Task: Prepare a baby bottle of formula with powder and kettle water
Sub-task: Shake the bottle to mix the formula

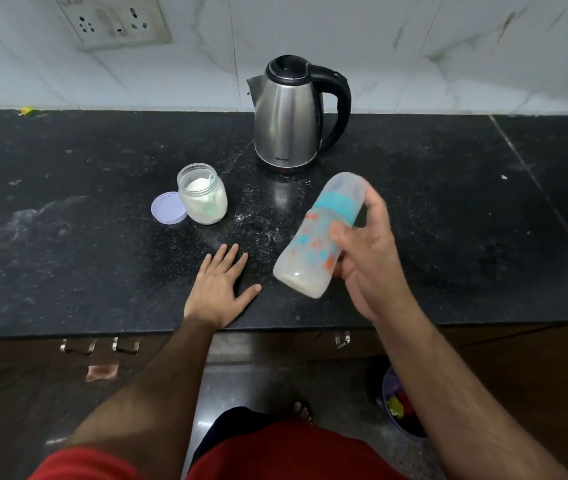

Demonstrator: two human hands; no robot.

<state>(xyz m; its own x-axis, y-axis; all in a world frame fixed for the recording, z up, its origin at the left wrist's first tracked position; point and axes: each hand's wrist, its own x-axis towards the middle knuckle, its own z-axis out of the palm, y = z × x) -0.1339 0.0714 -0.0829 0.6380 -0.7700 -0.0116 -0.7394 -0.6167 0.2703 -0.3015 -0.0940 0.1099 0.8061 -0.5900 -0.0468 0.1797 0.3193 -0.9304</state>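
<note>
My right hand (pixel 369 258) grips a capped baby bottle (pixel 313 244) with a teal collar and orange and blue dots, held tilted above the black counter (pixel 448 220). The bottle looks blurred and holds milky liquid. Flat on the counter near its front edge rests my left hand (pixel 221 289), fingers straight. An open clear jar of white powder (pixel 202 195) with a scoop inside stands at the left, its lilac lid (pixel 168 207) lying beside it. The steel kettle (pixel 289 116) with a black handle stands at the back, lid closed.
White powder is scattered on the counter between the jar and the bottle. A wall socket (pixel 112 19) sits on the marble backsplash. Below the counter are cabinet handles (pixel 126 346), and a bucket (pixel 400 403) stands on the floor at the right.
</note>
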